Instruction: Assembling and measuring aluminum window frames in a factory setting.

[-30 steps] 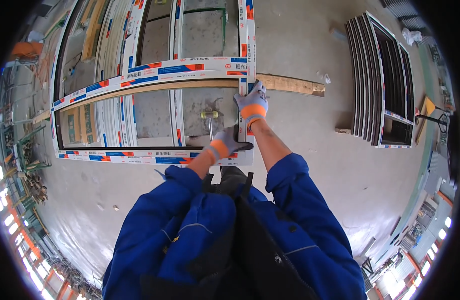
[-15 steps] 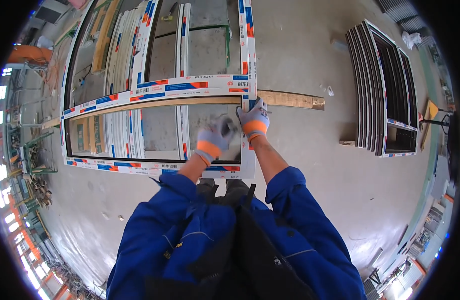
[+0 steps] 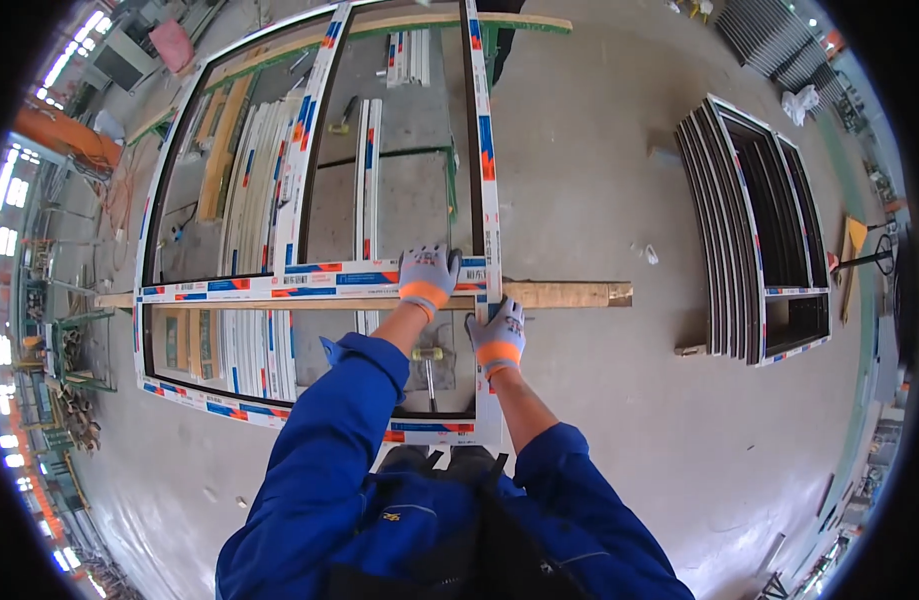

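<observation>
A large window frame (image 3: 486, 190) covered in white, blue and orange protective film lies flat in front of me, divided by an upright bar and a crossbar. My left hand (image 3: 429, 277), in a grey and orange glove, is closed over the crossbar (image 3: 329, 281) near its right end. Lower and to the right, my right hand (image 3: 497, 338), gloved alike, grips the right side bar just below the crossbar, thumb towards the opening. A mallet (image 3: 429, 372) with a pale head shows through the lower opening, below my left wrist.
A wooden beam (image 3: 569, 294) runs under the frame and sticks out at right; another beam (image 3: 529, 20) crosses at the far end. White profiles (image 3: 254, 190) and a second mallet (image 3: 344, 118) lie below the frame. Dark frames (image 3: 724, 230) stand stacked at right.
My left hand, blurred over the lower opening with something dark at it, is now on the crossbar without that thing. My right hand stays on the side bar. The view has tilted farther ahead.
</observation>
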The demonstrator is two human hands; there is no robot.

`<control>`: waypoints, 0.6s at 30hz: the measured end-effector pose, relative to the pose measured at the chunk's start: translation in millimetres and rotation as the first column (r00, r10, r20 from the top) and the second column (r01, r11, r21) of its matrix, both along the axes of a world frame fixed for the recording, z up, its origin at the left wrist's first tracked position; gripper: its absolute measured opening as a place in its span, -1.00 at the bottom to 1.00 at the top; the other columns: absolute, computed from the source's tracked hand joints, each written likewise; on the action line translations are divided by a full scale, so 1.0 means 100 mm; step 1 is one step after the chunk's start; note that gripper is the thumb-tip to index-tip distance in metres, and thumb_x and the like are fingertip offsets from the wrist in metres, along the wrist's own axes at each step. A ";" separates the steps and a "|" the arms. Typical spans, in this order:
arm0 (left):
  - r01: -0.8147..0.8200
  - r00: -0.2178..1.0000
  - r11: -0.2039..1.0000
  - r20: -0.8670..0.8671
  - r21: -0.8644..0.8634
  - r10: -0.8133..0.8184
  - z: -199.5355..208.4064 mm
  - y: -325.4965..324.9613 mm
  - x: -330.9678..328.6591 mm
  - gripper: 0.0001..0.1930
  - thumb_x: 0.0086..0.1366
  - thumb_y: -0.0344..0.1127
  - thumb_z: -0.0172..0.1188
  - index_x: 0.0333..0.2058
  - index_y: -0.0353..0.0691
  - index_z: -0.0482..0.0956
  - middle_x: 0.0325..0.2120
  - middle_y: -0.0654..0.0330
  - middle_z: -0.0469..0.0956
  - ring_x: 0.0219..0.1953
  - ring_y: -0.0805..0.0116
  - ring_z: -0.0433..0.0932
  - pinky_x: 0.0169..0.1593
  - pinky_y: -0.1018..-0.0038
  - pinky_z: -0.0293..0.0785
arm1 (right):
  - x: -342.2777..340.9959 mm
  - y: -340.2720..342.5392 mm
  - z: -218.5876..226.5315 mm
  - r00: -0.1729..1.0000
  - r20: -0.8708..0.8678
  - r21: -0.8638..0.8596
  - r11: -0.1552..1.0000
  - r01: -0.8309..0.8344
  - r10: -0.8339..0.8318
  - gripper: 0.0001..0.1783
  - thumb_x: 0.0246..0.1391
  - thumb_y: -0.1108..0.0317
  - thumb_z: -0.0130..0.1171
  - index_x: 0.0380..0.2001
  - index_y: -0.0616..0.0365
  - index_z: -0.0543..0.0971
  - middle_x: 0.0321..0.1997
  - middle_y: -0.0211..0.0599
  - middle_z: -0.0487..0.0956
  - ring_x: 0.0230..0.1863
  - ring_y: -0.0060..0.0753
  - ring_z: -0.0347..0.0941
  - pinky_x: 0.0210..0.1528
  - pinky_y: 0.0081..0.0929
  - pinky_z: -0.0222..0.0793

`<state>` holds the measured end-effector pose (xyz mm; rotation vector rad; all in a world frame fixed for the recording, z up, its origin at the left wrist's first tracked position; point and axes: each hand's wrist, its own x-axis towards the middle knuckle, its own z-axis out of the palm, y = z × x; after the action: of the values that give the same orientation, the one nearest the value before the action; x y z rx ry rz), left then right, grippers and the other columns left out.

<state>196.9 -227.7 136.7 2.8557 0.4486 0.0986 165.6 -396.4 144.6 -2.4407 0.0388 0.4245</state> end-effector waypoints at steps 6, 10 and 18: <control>-0.038 0.998 0.999 0.045 0.013 0.037 -0.02 0.02 -0.17 -0.63 0.31 -0.01 -0.02 -0.31 -0.15 0.64 -0.32 0.05 0.62 -0.19 0.01 0.56 -0.04 0.10 0.39 | -0.17 0.02 -0.06 0.999 0.030 -0.011 1.000 -0.028 0.028 -0.28 -0.19 0.07 0.35 0.01 0.24 0.37 0.03 0.02 0.41 0.13 0.07 0.33 0.12 -0.13 0.35; -0.035 0.999 0.999 0.021 -0.025 0.035 0.00 -0.10 -0.27 -0.62 0.31 0.00 -0.02 -0.25 -0.18 0.61 -0.23 0.03 0.61 -0.11 0.03 0.53 0.01 0.10 0.36 | -0.21 -0.10 -0.09 0.998 0.042 -0.034 0.999 -0.037 0.039 -0.25 -0.19 0.05 0.37 0.03 0.23 0.36 0.04 0.02 0.43 0.10 0.08 0.38 0.11 -0.14 0.36; 0.123 0.954 0.937 0.298 -0.328 -0.021 0.23 -0.64 -1.32 -0.68 0.16 -0.19 0.17 -0.15 -0.23 0.52 -0.19 0.02 0.52 -0.07 0.01 0.45 0.09 0.20 0.34 | 0.04 -0.28 -0.28 0.981 0.151 -0.089 0.990 -0.112 0.124 -0.30 -0.16 0.04 0.37 -0.03 0.25 0.40 -0.02 0.06 0.48 0.06 0.12 0.41 0.11 -0.12 0.34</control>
<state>65.0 -292.0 160.0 2.4562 0.2668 0.3820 169.4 -424.0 116.4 -2.5566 -0.1597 0.2874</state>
